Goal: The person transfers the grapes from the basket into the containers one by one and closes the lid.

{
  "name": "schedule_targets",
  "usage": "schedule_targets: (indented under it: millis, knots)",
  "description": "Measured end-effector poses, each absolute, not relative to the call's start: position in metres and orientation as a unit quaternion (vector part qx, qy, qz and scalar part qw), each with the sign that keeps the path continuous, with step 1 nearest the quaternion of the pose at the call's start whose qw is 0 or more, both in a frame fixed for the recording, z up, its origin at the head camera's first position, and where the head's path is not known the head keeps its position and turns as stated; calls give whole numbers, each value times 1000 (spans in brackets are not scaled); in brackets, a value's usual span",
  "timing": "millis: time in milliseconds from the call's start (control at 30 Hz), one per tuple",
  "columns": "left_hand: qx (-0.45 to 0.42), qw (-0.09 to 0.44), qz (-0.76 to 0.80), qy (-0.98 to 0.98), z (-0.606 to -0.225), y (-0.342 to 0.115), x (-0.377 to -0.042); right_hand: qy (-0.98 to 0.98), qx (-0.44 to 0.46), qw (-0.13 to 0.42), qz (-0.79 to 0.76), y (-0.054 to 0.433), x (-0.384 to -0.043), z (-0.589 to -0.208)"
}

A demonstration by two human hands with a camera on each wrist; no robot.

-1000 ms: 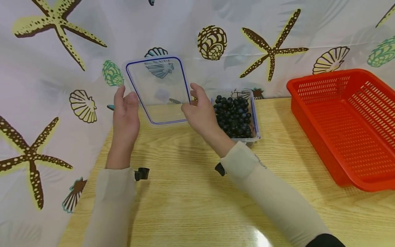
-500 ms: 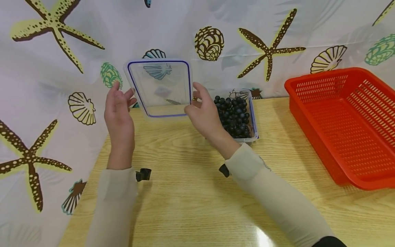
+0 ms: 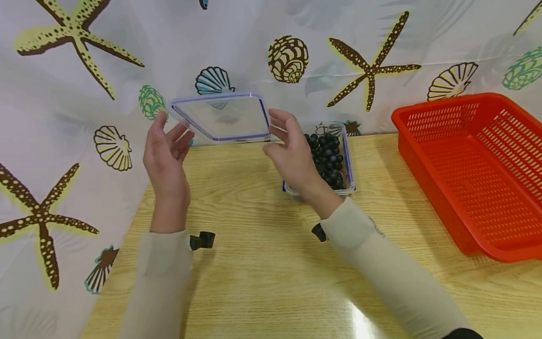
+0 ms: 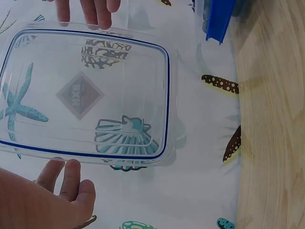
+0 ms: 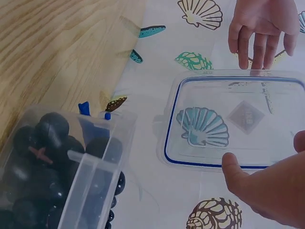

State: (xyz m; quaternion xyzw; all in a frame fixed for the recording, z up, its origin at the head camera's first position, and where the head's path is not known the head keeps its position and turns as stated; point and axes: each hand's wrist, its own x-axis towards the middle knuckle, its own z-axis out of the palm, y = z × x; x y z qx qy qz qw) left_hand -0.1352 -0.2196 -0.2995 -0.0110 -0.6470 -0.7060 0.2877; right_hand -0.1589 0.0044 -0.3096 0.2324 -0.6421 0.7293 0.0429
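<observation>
A clear rectangular lid [image 3: 239, 117] with a blue seal is held up, tilted, between the two hands, above the back of the table. My left hand [image 3: 163, 153] is beside its left edge; its long fingers reach that edge, nearly straight, in the wrist views. My right hand [image 3: 292, 155] holds the opposite edge, with thumb and fingers apart around it. In the right wrist view a right-hand digit [image 5: 233, 171] overlaps the lid's rim. Just behind the right hand stands a clear container [image 3: 348, 169] of dark grapes [image 3: 326, 155], partly hidden by that hand.
A red perforated basket [image 3: 440, 188] stands at the right of the wooden table [image 3: 254, 263]. A white curtain [image 3: 245, 37] printed with starfish and shells hangs along the back and left. A blue clip [image 4: 220, 19] of the container shows in the left wrist view.
The lid's top edge has tipped back and down, so its face looks foreshortened. My right hand has shifted slightly right, and my left fingers have spread by the lid's left edge.
</observation>
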Motion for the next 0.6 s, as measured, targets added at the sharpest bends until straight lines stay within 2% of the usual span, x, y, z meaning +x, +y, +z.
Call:
schedule_targets:
  millis: [600]
  knots:
    - [22, 240, -785, -571, -297, -203, -139, -595, 203, 81, 773, 23, -162, -312]
